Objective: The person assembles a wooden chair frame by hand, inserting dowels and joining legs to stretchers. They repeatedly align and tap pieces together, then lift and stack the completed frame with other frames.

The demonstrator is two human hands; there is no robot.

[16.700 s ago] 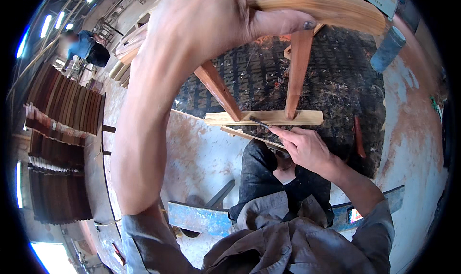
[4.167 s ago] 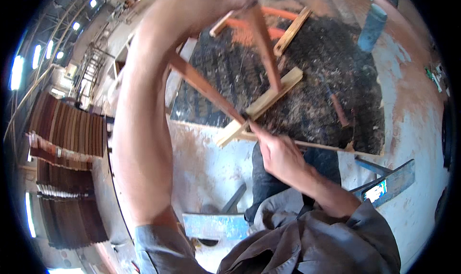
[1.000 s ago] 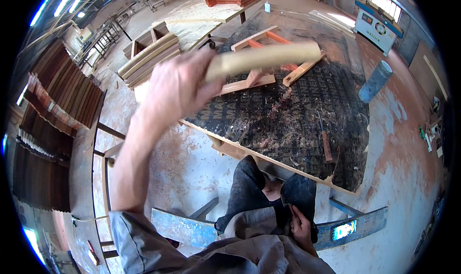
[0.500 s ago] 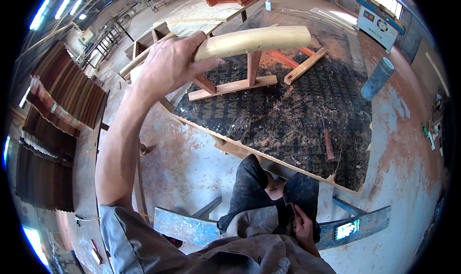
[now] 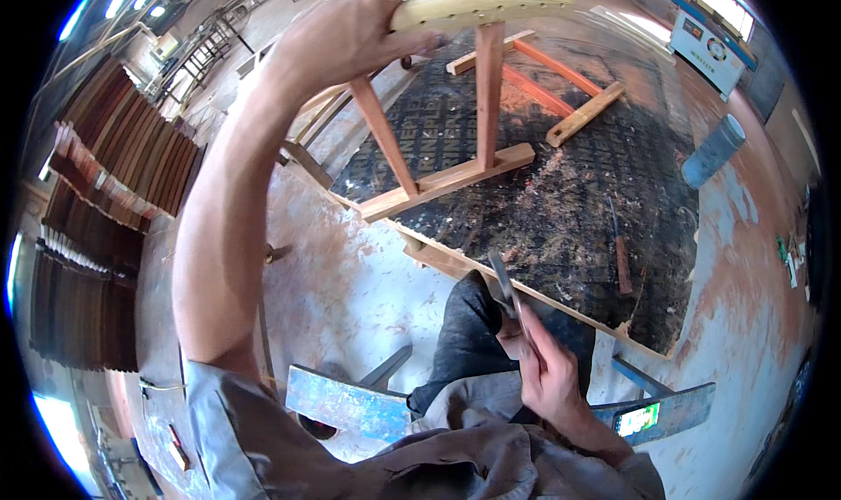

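Observation:
My left hand is closed round the left end of a pale curved wooden rail with a row of small holes along it. Two reddish wooden uprights join this rail to a straight lower bar, which rests near the left edge of the black-topped workbench. In front of my lap, my right hand grips a narrow, flat metal tool, its tip pointing up toward the bench edge. The tool's exact kind is unclear.
Another wooden frame with orange bars lies farther back amid shavings. A wooden-handled tool lies on the right, with a blue-grey cylinder beyond. A lit phone sits on the blue bench; stacked dark slats stand left.
My left hand has raised the curved rail, so the uprights now show at greater length. My right hand has come up and forward from my lap, bringing the metal tool into plain sight.

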